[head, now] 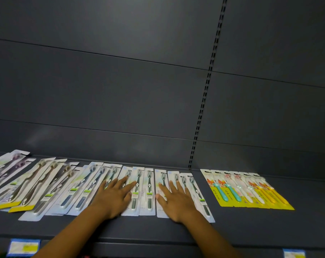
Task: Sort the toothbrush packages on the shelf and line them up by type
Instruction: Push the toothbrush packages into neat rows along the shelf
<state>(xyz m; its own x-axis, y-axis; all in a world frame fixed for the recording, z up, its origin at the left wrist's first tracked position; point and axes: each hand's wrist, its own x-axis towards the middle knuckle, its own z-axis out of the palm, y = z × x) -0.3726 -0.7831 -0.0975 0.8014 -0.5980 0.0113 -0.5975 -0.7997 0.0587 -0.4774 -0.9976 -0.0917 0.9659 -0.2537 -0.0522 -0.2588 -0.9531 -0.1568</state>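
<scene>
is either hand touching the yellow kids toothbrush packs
No, both the left hand and right hand press on white packs.

Dark grey metal shelf [251, 226] all over; right of it sit yellow cartoon-fox toothbrush packs [251, 190], the middle white packs with dark green brushes [148, 190], left brown-handled ones [38, 183].

Retail shop aisle. Dark grey metal gondola shelf [251, 226] with slotted upright [204, 101] and panelled back wall [102, 90]; price labels [23, 247] clipped along front edge. Carded toothbrush packages [148, 190] laid flat in rows as stock.
</scene>
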